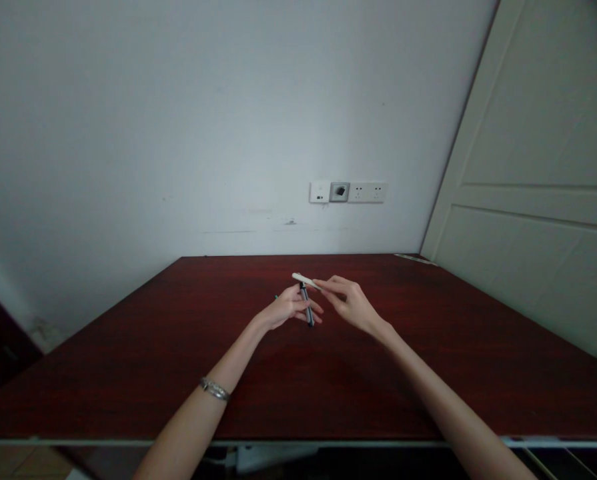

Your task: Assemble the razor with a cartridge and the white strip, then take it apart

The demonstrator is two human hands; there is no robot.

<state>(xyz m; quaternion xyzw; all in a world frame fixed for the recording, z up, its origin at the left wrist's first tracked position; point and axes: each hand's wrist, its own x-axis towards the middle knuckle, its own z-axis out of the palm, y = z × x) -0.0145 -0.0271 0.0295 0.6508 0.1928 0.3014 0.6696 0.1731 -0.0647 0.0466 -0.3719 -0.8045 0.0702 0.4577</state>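
Both my hands meet over the middle of a dark red table (128, 360). My left hand (288, 309) is closed around a thin dark pen (307, 308) that points down toward the tabletop. My right hand (351, 301) pinches a small white piece (304, 280), perhaps the pen's cap, between thumb and fingertips just above the pen's upper end. A silver bracelet (214, 389) sits on my left wrist. A tiny green tip shows just left of my left hand; what it belongs to is unclear.
A white wall rises behind the table, with a row of sockets (348, 192) above the far edge. A pale door (538, 200) stands at the right. The table's near edge has a light metal rim (328, 443).
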